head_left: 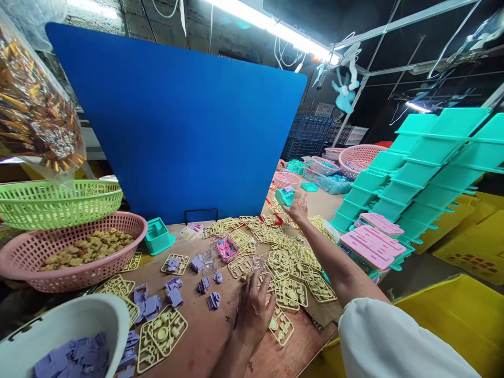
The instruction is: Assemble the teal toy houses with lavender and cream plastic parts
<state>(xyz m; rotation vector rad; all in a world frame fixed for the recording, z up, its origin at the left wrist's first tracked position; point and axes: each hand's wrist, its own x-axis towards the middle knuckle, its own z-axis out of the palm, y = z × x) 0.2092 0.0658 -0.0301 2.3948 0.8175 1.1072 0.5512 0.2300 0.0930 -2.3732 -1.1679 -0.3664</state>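
My right hand (298, 206) reaches far forward, its fingers closed on a small teal plastic box (285, 196) held above the back of the table. My left hand (255, 302) rests palm down on the brown tabletop, fingers loosely bent and apart, with nothing visible in it. A clear plastic piece (258, 262) lies just beyond its fingertips. Pale yellow part frames (293, 257) are heaped right beside it. To its left are loose purple plastic parts (213, 300) and a clear tray of small pink pieces (227, 249).
A blue board (189, 126) stands upright at the back. Stacked teal bins (417, 163) and pink panels (374, 247) stand on the right. Leftward are a green basket (59, 202), a pink basket (136, 231) and a white bowl (114, 315) of purple parts. Yellow boxes (460, 315) sit below right.
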